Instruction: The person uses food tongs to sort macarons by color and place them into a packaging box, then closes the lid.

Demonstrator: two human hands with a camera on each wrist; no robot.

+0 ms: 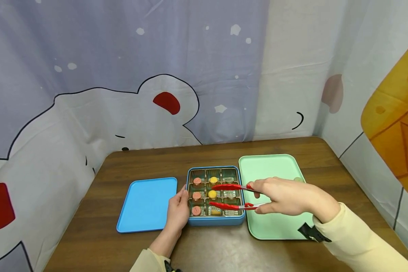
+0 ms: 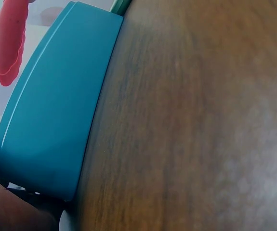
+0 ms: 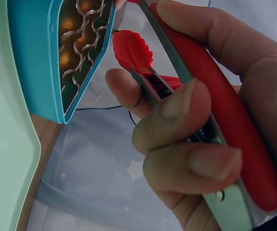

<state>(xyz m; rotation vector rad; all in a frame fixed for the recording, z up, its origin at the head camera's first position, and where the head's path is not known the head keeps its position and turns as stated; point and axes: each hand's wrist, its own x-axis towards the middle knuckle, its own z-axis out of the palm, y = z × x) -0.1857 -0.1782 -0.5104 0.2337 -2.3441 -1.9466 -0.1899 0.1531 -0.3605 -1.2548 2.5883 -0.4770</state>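
Note:
My right hand (image 1: pixel 285 196) grips a pair of red-and-metal tongs (image 1: pixel 227 187), whose two arms are spread apart. Their red tips hang over the middle and right columns of a blue box (image 1: pixel 215 222). Inside the box, a clear divided insert (image 1: pixel 229 174) has orange discs (image 1: pixel 196 195) down its left column and yellow discs (image 1: pixel 212 194) down the middle one. The lowest yellow disc is partly covered by a tong tip. At the box's left wall my left hand (image 1: pixel 178 211) holds it; some of its fingers are hidden. The right wrist view shows fingers wrapped round the tongs' handle (image 3: pixel 210 91).
A blue lid or shallow tray (image 1: pixel 147 206) lies left of the box. On the right is a pale green tray (image 1: pixel 268 166), partly under my right forearm; a pale green piece (image 1: pixel 298 179) on it peeks out behind the hand. A patterned curtain (image 1: pixel 224 75) hangs behind the wooden table (image 1: pixel 98 234).

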